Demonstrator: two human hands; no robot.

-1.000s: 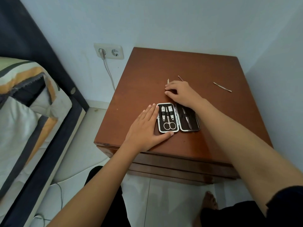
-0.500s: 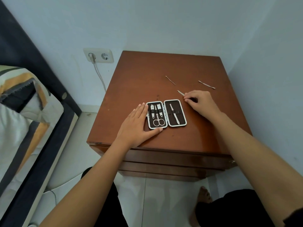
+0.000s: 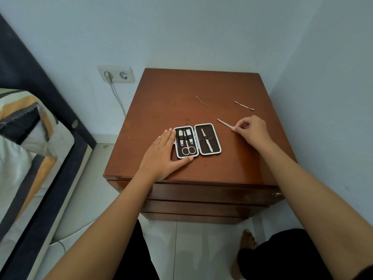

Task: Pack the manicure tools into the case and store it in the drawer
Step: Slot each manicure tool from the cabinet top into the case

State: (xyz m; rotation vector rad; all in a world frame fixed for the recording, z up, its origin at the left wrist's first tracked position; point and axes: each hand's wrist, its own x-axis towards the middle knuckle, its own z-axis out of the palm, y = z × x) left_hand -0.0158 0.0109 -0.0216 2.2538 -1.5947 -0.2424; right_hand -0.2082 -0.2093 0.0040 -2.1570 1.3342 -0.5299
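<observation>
L hand: flat, open, bracing case at its L edge. Case: open, centre of nightstand. Nail file: R of case, long axis diagonal, near end pinched by R hand. Case lies L of grip.

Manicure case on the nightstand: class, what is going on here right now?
A person is packing a manicure set. The left hand lies flat against the open case, steadying it; scissors, clippers and one slim tool already sit inside. The right hand pinches the end of a metal tool on the nightstand. Two more thin tools lie loose farther back. The drawers look shut.
</observation>
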